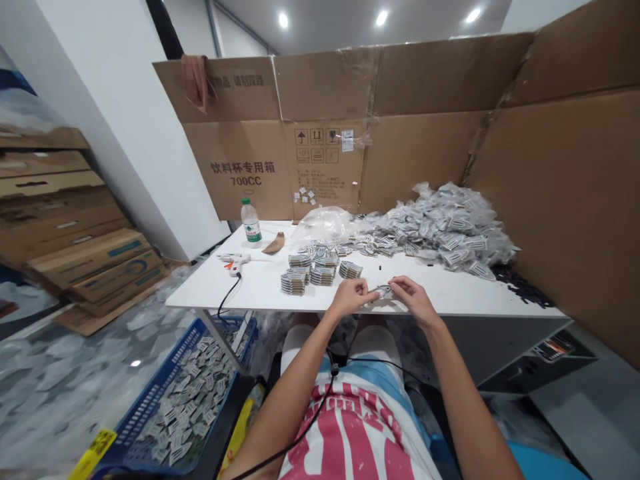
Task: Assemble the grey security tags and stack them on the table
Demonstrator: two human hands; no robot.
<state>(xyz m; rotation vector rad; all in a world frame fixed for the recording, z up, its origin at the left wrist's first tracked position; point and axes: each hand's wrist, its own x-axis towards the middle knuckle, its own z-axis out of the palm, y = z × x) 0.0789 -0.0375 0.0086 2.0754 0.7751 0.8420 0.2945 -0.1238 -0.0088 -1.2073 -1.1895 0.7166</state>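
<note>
A small flat grey slotted piece (384, 291) is held just above the table's front edge. My left hand (351, 297) pinches its left end between thumb and fingers. On the other end, the fingertips of my right hand (414, 299) are closed. Left of my hands stand several neat stacks of similar slotted pieces (293, 283), with one small stack (350, 269) nearest my left hand. A tiny black part (380, 268) lies on the white table (430, 290) beyond my fingers.
Bagged pieces are heaped (450, 227) at the back right, beside black strips (530, 291). A glue gun (235, 264), bottle (251, 223) and brown scrap (274, 244) sit left. Cardboard walls (425, 147) enclose the table. Below left stands a blue basket (145, 397) of pieces.
</note>
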